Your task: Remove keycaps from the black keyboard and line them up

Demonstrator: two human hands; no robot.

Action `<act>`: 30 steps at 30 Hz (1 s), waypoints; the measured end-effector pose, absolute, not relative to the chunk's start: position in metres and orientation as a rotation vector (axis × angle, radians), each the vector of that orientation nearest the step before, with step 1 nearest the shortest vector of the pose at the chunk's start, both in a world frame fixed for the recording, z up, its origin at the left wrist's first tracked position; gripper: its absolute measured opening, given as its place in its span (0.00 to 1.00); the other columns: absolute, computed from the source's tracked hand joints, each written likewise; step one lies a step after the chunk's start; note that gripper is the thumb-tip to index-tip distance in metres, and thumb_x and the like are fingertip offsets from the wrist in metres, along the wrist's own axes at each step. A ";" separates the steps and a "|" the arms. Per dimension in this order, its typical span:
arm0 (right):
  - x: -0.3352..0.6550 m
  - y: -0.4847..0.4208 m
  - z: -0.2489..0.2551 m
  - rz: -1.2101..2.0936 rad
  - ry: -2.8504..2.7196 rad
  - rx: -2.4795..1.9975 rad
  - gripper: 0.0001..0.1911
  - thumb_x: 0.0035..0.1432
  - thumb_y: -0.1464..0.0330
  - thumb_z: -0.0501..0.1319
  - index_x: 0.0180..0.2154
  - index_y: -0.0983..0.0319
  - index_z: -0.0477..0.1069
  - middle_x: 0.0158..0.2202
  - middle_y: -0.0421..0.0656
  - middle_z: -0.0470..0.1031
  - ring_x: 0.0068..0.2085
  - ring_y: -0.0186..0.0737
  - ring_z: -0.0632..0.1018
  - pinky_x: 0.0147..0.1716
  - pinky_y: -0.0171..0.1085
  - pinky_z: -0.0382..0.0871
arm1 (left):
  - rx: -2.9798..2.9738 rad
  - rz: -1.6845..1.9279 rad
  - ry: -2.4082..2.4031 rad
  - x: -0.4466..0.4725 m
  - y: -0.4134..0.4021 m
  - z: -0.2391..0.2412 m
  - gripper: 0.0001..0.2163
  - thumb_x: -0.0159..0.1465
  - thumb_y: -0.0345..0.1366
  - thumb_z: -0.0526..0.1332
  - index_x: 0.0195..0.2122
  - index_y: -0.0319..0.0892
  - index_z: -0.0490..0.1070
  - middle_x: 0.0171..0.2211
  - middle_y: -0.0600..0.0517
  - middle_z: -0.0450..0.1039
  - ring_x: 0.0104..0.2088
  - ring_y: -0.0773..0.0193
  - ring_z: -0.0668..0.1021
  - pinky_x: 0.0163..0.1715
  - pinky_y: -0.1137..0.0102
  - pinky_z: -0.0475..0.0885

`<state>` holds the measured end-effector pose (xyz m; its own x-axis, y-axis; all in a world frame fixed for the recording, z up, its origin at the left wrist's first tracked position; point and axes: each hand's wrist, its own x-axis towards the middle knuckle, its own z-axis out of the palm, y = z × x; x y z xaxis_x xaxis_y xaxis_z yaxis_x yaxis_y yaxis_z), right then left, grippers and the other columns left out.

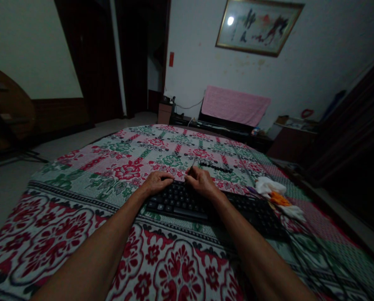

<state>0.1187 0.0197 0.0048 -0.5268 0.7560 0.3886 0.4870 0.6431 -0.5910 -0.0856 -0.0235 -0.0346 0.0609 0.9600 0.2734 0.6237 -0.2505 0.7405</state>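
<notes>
A black computer keyboard (180, 200) lies on the patterned cloth in front of me. My left hand (157, 182) is closed on its far left edge, with fingertips and thumb at the top row of keys. Above that same edge, my right hand (202, 182) pinches a thin dark tool (192, 166) that points up and away; its exact kind is too dark to make out. The right wrist covers the middle of the keyboard. Just beyond this hand runs a row of small black pieces (218, 167), which look like loose keycaps.
Crumpled white cloth (270, 185) and an orange cloth (280, 198) lie right of the keyboard. Dark cables (315, 246) trail toward the lower right. The floral cloth (61, 234) covers the broad surface. Against the wall, a pink towel (235, 104) drapes a dark screen-like panel.
</notes>
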 end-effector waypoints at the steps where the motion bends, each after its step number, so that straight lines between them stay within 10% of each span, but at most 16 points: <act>1: 0.119 0.018 0.005 0.551 -2.235 -0.947 0.08 0.52 0.67 0.57 0.34 0.63 0.69 0.25 0.39 0.73 0.27 0.33 0.71 0.29 0.32 0.63 | 1.924 1.051 1.573 -0.086 -0.023 -0.034 0.13 0.54 0.39 0.56 0.35 0.43 0.77 0.35 0.54 0.78 0.36 0.62 0.77 0.40 0.70 0.70; 30: 0.118 -0.005 -0.001 0.457 -2.104 -0.979 0.06 0.53 0.67 0.56 0.35 0.61 0.66 0.28 0.41 0.73 0.29 0.36 0.73 0.30 0.33 0.64 | 1.941 1.025 1.591 -0.087 -0.021 -0.037 0.14 0.54 0.40 0.56 0.36 0.42 0.77 0.36 0.52 0.78 0.38 0.61 0.77 0.41 0.69 0.69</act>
<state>0.1179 -0.0053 -0.0014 -0.4196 0.7664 0.4864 0.4955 0.6424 -0.5847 -0.0869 -0.0214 -0.0367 0.0700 0.9598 0.2716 0.6445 -0.2514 0.7221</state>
